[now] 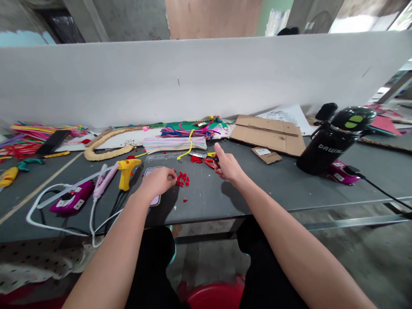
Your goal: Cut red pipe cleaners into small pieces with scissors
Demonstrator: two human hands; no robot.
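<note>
My left hand [159,180] is closed in a pinch at the left edge of a small pile of red bits [183,179]. Whatever is between its fingertips is too small to make out. Under that hand lies a phone [156,201], partly covered. My right hand [227,163] is closed with the thumb up around a dark-handled tool [216,161], mostly hidden by the fingers. Just left of it are an orange-red handle [209,163], scissors with silver blades [198,155] and a second cluster of red bits [196,159]. A bent yellow pipe cleaner [189,146] lies behind them.
A yellow glue gun [124,173], a pink hot tool [103,180], a purple box [72,199] and looping cables stand left. Bundled pipe cleaners [175,143] lie behind. Cardboard [268,134] and a black bottle [322,146] are right. A white partition [203,78] bounds the table's back.
</note>
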